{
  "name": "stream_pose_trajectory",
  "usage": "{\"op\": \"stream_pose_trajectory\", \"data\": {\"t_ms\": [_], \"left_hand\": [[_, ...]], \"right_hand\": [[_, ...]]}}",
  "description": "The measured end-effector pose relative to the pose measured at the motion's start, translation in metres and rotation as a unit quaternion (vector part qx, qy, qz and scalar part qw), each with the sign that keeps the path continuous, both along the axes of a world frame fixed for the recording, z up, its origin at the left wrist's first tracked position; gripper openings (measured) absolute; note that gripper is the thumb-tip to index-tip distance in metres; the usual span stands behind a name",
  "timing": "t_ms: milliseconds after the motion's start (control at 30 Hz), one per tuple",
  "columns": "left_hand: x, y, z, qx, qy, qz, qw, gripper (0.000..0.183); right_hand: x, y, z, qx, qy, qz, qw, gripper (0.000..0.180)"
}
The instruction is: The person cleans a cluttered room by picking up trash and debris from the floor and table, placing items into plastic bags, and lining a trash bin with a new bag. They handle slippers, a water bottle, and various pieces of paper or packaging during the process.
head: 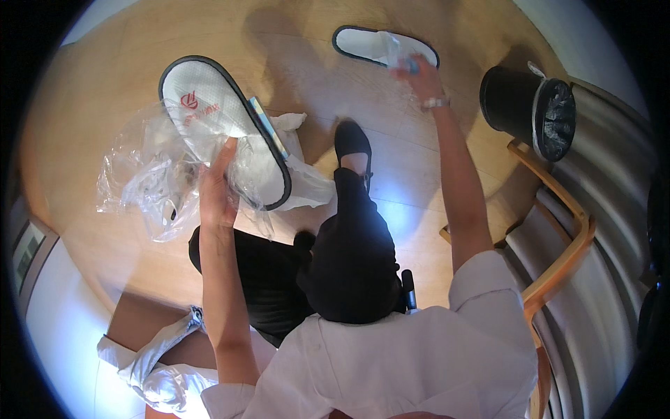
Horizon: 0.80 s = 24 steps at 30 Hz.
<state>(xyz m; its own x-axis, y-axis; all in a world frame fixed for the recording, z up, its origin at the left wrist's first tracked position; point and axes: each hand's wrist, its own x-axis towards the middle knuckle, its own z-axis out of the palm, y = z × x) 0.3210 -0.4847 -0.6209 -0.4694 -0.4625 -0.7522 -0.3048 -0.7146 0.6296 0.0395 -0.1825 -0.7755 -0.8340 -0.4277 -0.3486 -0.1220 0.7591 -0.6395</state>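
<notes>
My left hand [217, 188] grips a white slipper [209, 99] with dark edging, which bears a red printed mark and writing. Crumpled clear plastic bags [157, 178] bunch around the same hand, and small items inside them are hard to make out. Behind the slipper's right edge shows a narrow blue-and-yellow packet [268, 125]. A white plastic bag [309, 183] hangs or lies behind it. Blurred by motion, my right hand [423, 76] holds a clear plastic item with a blue part [413, 66]. It overlaps another white slipper [361, 43] on the wooden floor.
A black waste bin [510, 102] with a plastic liner lies tipped or appears so at the right. Nearby are a wooden chair arm [570, 251] and a grey curtain [623, 220]. White cloth [172, 385] rests on a brown surface at lower left. My black shoe [352, 139] is between both hands.
</notes>
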Motion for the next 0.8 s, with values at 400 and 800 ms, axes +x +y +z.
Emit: {"op": "stream_pose_trajectory", "data": {"t_ms": [400, 800], "left_hand": [[-0.014, 0.024, -0.001, 0.032, 0.005, -0.024, 0.999, 0.044], [-0.034, 0.067, -0.05, 0.012, 0.038, -0.063, 0.997, 0.04]], "right_hand": [[-0.064, -0.013, -0.051, 0.306, 0.079, 0.123, 0.941, 0.076], [0.01, 0.02, -0.053, -0.12, -0.224, -0.17, 0.952, 0.061]]}}
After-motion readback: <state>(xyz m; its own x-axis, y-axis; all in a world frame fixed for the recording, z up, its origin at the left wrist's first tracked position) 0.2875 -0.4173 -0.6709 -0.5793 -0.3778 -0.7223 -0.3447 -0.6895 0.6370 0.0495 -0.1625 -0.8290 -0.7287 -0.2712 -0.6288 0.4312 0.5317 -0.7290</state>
